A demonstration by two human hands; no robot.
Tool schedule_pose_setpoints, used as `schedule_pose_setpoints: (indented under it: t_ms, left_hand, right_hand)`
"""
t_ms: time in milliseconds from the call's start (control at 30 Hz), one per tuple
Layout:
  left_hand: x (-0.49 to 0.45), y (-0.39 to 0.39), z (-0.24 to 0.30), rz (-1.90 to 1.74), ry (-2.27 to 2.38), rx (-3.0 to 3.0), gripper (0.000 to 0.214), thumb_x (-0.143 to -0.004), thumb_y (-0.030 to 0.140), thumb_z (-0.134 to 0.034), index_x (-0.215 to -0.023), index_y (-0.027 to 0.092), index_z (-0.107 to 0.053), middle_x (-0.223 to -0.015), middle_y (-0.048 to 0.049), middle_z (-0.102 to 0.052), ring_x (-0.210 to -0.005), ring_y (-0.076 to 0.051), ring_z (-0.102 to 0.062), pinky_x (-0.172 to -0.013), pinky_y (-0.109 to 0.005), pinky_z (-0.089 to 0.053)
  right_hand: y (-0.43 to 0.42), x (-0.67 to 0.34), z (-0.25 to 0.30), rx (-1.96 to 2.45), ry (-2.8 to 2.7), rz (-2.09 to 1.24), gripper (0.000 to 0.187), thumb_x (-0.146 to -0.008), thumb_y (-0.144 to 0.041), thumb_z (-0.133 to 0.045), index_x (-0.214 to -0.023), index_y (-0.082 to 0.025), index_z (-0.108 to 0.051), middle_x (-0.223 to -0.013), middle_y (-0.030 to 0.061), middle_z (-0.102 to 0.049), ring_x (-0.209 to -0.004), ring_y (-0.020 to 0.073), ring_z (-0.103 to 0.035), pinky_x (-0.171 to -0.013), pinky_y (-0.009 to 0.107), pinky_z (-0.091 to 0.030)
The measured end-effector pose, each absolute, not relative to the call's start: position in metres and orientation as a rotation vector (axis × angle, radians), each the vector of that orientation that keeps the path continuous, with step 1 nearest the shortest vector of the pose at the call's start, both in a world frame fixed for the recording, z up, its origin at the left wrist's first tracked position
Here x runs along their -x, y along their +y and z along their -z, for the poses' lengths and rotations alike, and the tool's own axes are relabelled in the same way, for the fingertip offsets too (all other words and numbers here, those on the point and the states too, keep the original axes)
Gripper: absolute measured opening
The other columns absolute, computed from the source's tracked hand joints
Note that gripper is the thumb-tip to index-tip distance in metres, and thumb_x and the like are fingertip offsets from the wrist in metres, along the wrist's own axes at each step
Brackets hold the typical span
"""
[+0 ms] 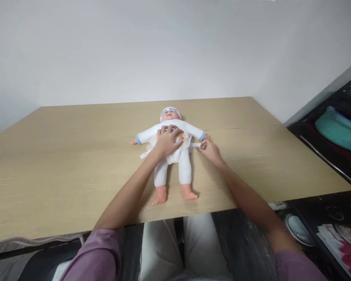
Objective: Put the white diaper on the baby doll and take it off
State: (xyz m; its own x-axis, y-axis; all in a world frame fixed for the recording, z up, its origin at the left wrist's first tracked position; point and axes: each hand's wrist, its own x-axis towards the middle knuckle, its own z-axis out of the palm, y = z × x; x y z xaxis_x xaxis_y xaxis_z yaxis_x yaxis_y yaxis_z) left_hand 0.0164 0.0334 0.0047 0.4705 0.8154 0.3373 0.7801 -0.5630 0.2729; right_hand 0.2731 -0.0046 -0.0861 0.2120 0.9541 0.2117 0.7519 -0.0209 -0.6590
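A baby doll (185, 168) in a white suit with blue cuffs and a white cap lies on its back, feet toward me. Round its hips is a white diaper (173, 157) with an orange print at the front. My left hand (167, 141) rests on the diaper's front and the doll's belly, fingers spread. At the doll's side, my right hand (209, 150) pinches the end of a white diaper tab (194, 144), which is stretched outward. Another loose tab (145, 154) sticks out on the left side, beside my left wrist.
The doll lies on a wooden table (76, 156) with a pale wall (175, 50) behind it. To the right stands a dark rack (333, 164) holding a teal item (339, 128). A cable (35, 240) runs along the near left edge.
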Motion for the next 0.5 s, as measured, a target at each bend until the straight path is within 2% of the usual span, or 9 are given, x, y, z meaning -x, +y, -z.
schedule_pose_setpoints:
  t_ms: [133,233,400,500]
  left_hand:
    - [-0.016,0.027,-0.005,-0.697,1.432,-2.649,0.049,-0.101,0.059,-0.062,-0.138,0.031,-0.075,-0.146,-0.0111,-0.064,-0.132,-0.042,-0.046,-0.112,-0.059,-0.037]
    - [-0.017,0.027,-0.005,-0.707,1.400,-2.677,0.059,-0.095,0.072,-0.069,-0.136,0.031,-0.076,-0.147,-0.0126,-0.062,-0.133,-0.043,-0.045,-0.112,-0.058,-0.036]
    - [-0.018,0.031,-0.005,-0.683,1.414,-2.662,0.065,-0.087,0.073,-0.079,-0.137,0.031,-0.075,-0.146,-0.0126,-0.062,-0.131,-0.045,-0.047,-0.108,-0.057,-0.039]
    - [-0.019,0.032,-0.006,-0.672,1.435,-2.637,0.068,-0.084,0.072,-0.082,-0.138,0.032,-0.075,-0.147,-0.0125,-0.062,-0.130,-0.046,-0.048,-0.108,-0.057,-0.039]
  right_hand:
    - [-0.006,-0.265,0.083,1.760,-1.571,-0.420,0.031,-0.089,-0.053,-0.070,-0.079,-0.026,-0.059,-0.074,0.0001,-0.068,-0.072,0.0201,-0.061,-0.071,0.033,-0.041]
    - [-0.006,-0.260,0.080,1.625,-1.492,-0.502,0.038,-0.090,-0.059,-0.062,-0.073,-0.026,-0.055,-0.068,0.0000,-0.062,-0.067,0.0196,-0.055,-0.068,0.033,-0.037]
    - [-0.006,-0.258,0.077,1.502,-1.399,-0.554,0.043,-0.088,-0.066,-0.056,-0.071,-0.028,-0.047,-0.063,-0.0033,-0.045,-0.064,0.0186,-0.045,-0.064,0.032,-0.036]
    - [-0.008,-0.256,0.074,1.445,-1.389,-0.551,0.041,-0.089,-0.062,-0.055,-0.070,-0.028,-0.044,-0.066,-0.0034,-0.042,-0.066,0.0183,-0.044,-0.064,0.031,-0.037]
